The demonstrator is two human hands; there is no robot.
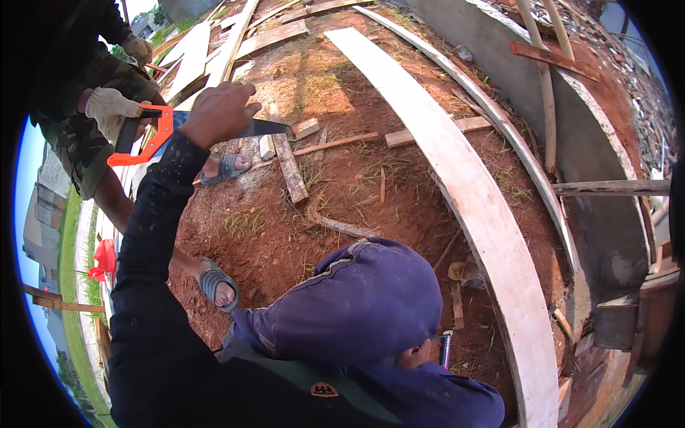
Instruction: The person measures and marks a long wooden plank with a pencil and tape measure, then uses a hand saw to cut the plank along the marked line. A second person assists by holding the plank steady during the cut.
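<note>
My left hand (220, 113), at the end of a raised black sleeve, is closed with its fingers curled, in front of a handsaw (163, 127). The saw has an orange and black handle and a dark blade; part of the blade is hidden behind my hand. Whether my fingers grip anything cannot be made out. At the handle is a co-worker's gloved hand (110, 110). Purple cloth (357, 299) fills the lower middle, with a small patch of skin beside it that I cannot identify. My right hand cannot be made out.
A long pale board (457, 164) curves down the right side, beside a narrower strip (492, 107) and a concrete wall (592, 135). Wood offcuts (291, 167) lie on reddish soil. Planks (235, 43) lie at the back. The co-worker's sandalled foot (219, 285) stands nearby.
</note>
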